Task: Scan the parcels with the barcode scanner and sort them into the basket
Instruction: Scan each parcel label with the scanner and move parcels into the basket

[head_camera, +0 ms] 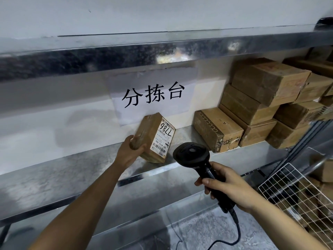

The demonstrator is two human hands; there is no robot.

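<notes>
Head view: barcode scanner (199, 166) aims up-left at tilted parcel (153, 137).

A shiny metal bench (63, 170) carries a labelled parcel (153, 138) standing tilted near the middle. To its right lies a single brown box (216, 129), touching a stack of cardboard boxes (266, 98) that fills the right end.
</notes>
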